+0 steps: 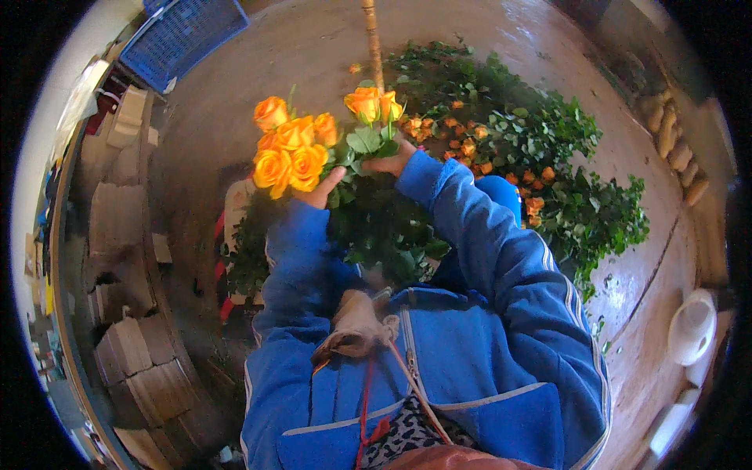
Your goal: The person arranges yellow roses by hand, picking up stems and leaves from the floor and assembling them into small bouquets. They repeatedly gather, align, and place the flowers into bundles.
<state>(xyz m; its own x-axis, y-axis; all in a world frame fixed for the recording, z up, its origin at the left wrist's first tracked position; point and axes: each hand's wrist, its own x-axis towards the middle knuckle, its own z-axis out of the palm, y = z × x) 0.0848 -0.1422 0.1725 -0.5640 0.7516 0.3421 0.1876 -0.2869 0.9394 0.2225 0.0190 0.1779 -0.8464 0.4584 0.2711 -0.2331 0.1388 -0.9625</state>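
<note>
My left hand is closed round a bunch of yellow-orange roses, their open heads pointing up and away from me. Just right of it, my right hand grips two more orange roses by their leafy upper stems. The two sets of flowers are side by side, with a small gap between the heads. Below my hands, dark green leaves and stems lie over my lap. Parts of my fingers are hidden by the foliage.
A large heap of orange roses with leafy stems lies on the floor to the right. A bamboo-like pole stands ahead. A blue plastic crate is at far left, cardboard boxes line the left side, and a white container is at right.
</note>
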